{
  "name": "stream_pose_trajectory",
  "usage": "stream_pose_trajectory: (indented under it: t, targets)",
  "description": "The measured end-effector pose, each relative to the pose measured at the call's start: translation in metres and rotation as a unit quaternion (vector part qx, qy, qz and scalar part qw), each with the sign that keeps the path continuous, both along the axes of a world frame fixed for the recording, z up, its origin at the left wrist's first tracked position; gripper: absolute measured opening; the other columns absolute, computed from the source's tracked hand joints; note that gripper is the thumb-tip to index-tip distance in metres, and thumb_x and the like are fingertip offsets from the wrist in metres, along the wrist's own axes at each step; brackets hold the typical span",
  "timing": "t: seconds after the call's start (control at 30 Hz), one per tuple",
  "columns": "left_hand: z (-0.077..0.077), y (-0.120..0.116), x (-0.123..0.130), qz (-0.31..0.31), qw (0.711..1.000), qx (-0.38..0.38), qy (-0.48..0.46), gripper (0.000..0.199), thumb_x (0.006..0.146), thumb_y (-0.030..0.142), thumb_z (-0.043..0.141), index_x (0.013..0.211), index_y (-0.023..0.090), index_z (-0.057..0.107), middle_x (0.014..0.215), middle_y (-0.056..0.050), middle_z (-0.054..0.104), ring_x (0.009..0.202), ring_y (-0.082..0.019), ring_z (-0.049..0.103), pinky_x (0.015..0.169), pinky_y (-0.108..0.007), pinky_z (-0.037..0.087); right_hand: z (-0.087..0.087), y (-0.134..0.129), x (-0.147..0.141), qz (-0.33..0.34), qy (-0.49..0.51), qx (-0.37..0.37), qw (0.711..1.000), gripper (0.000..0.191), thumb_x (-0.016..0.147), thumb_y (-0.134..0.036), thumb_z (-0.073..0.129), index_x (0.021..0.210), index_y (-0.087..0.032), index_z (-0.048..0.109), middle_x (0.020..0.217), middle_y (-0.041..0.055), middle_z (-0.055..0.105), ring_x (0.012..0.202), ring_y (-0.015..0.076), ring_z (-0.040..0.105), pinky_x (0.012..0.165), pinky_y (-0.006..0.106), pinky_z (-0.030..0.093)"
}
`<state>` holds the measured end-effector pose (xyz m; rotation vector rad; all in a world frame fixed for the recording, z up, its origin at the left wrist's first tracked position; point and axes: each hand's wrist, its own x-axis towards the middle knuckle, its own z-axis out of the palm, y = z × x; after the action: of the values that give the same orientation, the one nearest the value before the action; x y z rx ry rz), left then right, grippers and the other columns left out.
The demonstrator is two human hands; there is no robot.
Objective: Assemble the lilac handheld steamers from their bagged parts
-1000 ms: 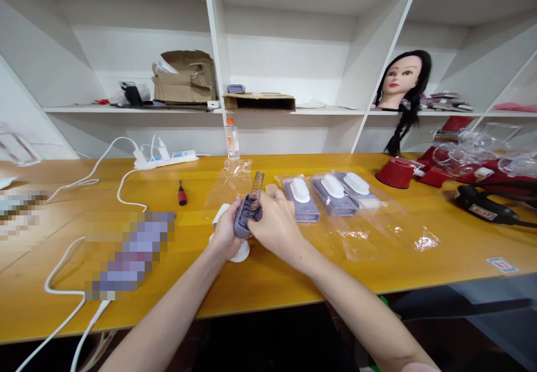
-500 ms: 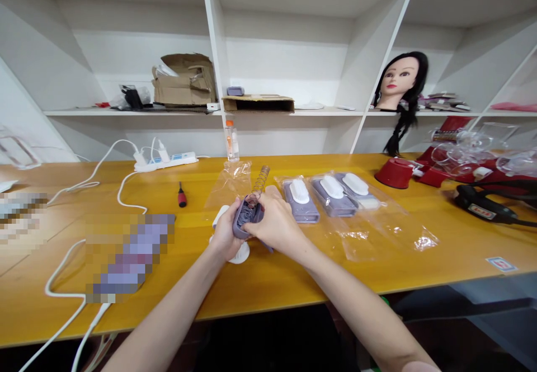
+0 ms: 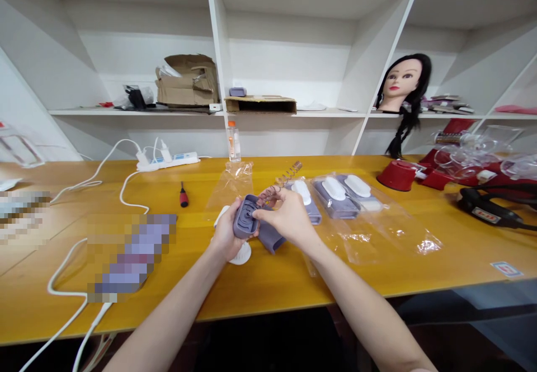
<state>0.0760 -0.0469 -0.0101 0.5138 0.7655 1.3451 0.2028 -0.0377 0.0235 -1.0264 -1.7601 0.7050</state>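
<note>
My left hand [image 3: 225, 231] grips a grey-purple plastic housing [image 3: 247, 217], its oval end with a round hole facing up. A second grey-purple part [image 3: 272, 238] sticks out below my right hand [image 3: 286, 219]. Those right fingers pinch a long copper-coloured coil spring [image 3: 279, 182], which runs up and to the right from the housing. Beneath my left hand, a white round plastic piece [image 3: 242, 254] rests on the table. Sealed packs of similar purple parts with white tops [image 3: 335, 198] lie to the right.
The yellow wooden table [image 3: 268, 282] holds a black-handled screwdriver [image 3: 183, 194], a white power strip [image 3: 166, 161] with cables, a clear plastic bag [image 3: 230, 186], and a red cup-shaped object [image 3: 397, 175]. A blurred patch covers an area to the left. White shelves stand behind.
The spring now leans further right and lower, and my right hand has moved to it. The housing has turned, showing its oval end and the second part below.
</note>
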Motion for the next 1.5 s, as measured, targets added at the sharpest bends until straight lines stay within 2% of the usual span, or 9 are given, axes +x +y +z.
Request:
stream_pose_trajectory:
  t: [0.17,0.33,0.67,0.87,1.07,1.2,1.3,1.4,1.5]
  targets:
    - [0.0,-0.001,0.001,0.013,1.0,0.004,0.004,0.027,0.09,0.028,0.038,0.082,0.012,0.058,0.061,-0.003,0.065,0.043,-0.013,0.057,0.035,-0.022,0.045,-0.003,-0.004,-0.003,-0.029,-0.075,0.033,0.996,0.014,0.061,-0.02,0.068,0.073,-0.018,0.06,0.073,0.0001,0.064,0.073,0.0149,0.056,0.067,0.027,0.042]
    - [0.002,-0.002,0.001,0.013,1.0,-0.001,0.0,0.025,0.089,0.027,0.04,0.084,0.012,0.059,0.06,-0.003,0.065,0.042,-0.012,0.057,0.037,-0.021,0.046,-0.005,-0.006,-0.005,-0.025,-0.097,0.059,0.993,0.02,0.059,-0.019,0.069,0.078,-0.018,0.063,0.077,0.0003,0.065,0.074,0.0152,0.056,0.068,0.027,0.041]
    - [0.0,-0.002,0.002,0.023,1.0,-0.003,-0.001,0.025,0.09,0.027,0.04,0.081,0.013,0.059,0.061,-0.003,0.066,0.045,-0.013,0.06,0.04,-0.021,0.047,-0.004,-0.009,-0.01,-0.045,-0.141,0.092,0.985,0.011,0.061,-0.015,0.065,0.071,-0.019,0.061,0.071,-0.0001,0.064,0.071,0.0157,0.056,0.064,0.026,0.039]
    - [0.003,-0.004,0.003,0.018,1.0,-0.003,-0.003,0.029,0.09,0.026,0.038,0.079,0.013,0.061,0.061,-0.003,0.067,0.048,-0.013,0.062,0.046,-0.021,0.05,-0.003,-0.011,-0.01,-0.025,-0.15,0.093,0.984,0.015,0.06,-0.014,0.064,0.075,-0.018,0.06,0.076,0.0008,0.063,0.073,0.0159,0.056,0.063,0.025,0.038]
    - [0.003,-0.006,0.005,0.016,1.0,0.005,0.006,0.03,0.091,0.025,0.037,0.078,0.012,0.061,0.059,-0.003,0.066,0.049,-0.014,0.063,0.05,-0.024,0.052,-0.002,-0.013,-0.012,-0.065,-0.164,0.093,0.98,0.007,0.062,-0.013,0.06,0.065,-0.019,0.056,0.066,-0.0005,0.06,0.067,0.0152,0.053,0.059,0.025,0.035]
    - [0.004,-0.007,0.006,0.02,1.0,0.018,0.0,0.03,0.09,0.024,0.038,0.08,0.011,0.062,0.062,-0.004,0.067,0.054,-0.015,0.065,0.054,-0.024,0.053,0.0,-0.017,-0.011,-0.065,-0.146,0.098,0.982,0.007,0.063,-0.016,0.063,0.067,-0.019,0.058,0.068,-0.0002,0.061,0.07,0.0158,0.053,0.062,0.026,0.037]
    - [0.008,-0.007,0.007,0.039,0.999,0.012,-0.011,0.029,0.09,0.023,0.038,0.08,0.011,0.062,0.064,-0.004,0.068,0.05,-0.014,0.063,0.049,-0.022,0.05,-0.001,-0.021,-0.012,-0.077,-0.132,0.123,0.981,0.006,0.065,-0.017,0.062,0.071,-0.019,0.06,0.074,0.0012,0.062,0.074,0.0165,0.053,0.066,0.027,0.039]
    - [0.011,-0.007,0.008,0.06,0.998,-0.004,-0.011,0.027,0.089,0.023,0.039,0.078,0.011,0.061,0.062,-0.004,0.068,0.045,-0.013,0.061,0.044,-0.021,0.047,-0.003,-0.022,-0.014,-0.08,-0.154,0.133,0.976,0.005,0.066,-0.018,0.061,0.07,-0.019,0.059,0.075,0.0024,0.062,0.077,0.0181,0.054,0.067,0.028,0.039]
    - [0.01,-0.006,0.007,0.065,0.998,-0.007,-0.018,0.026,0.089,0.023,0.04,0.078,0.011,0.061,0.063,-0.004,0.068,0.05,-0.014,0.063,0.05,-0.022,0.05,-0.004,-0.022,-0.015,-0.085,-0.185,0.136,0.97,0.004,0.066,-0.018,0.06,0.069,-0.019,0.057,0.074,0.0027,0.061,0.08,0.0199,0.053,0.069,0.029,0.039]
